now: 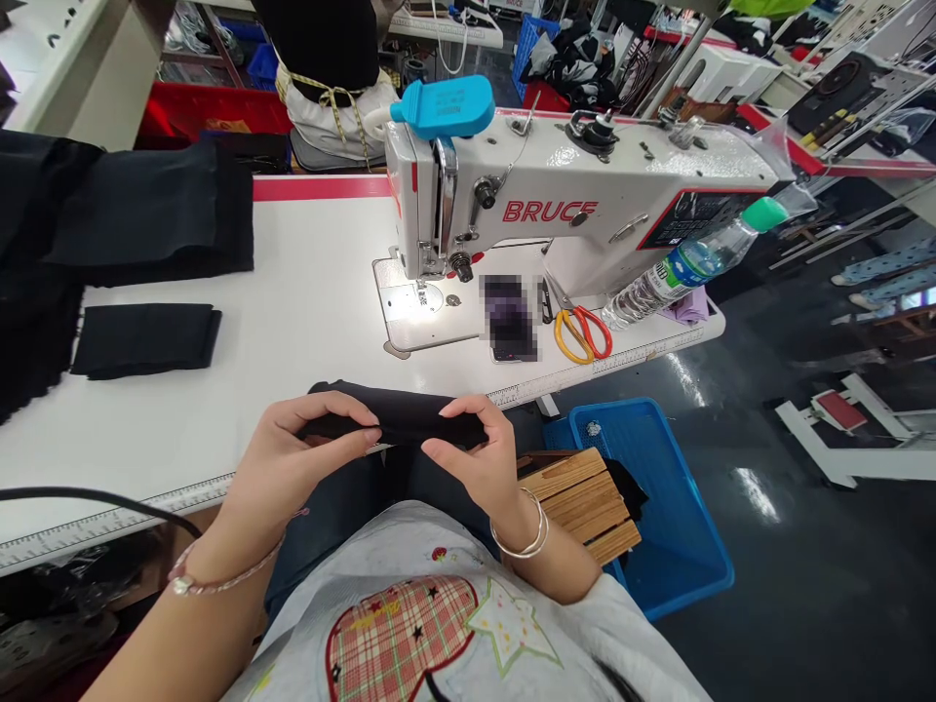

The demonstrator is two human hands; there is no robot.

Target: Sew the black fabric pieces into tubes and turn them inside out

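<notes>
A folded strip of black fabric (409, 414) stretches between my two hands at the front edge of the sewing table. My left hand (314, 439) pinches its left end between thumb and fingers. At the other end, my right hand (475, 444) grips the cloth the same way. Just beyond the strip stands a white sewing machine (468, 195) marked BRUCE, its needle area lit and no cloth under the foot. To the left lies a small folded stack of black fabric (146, 338), with larger black pieces (146, 214) behind it.
Scissors (583, 336) with red and yellow handles, a blurred-out phone-like object (510, 317) and a tilted water bottle (680, 268) are at the right of the table. Below sit a blue bin (673, 526) and a wooden slatted seat (581, 497). Another person (329, 58) is behind the machine.
</notes>
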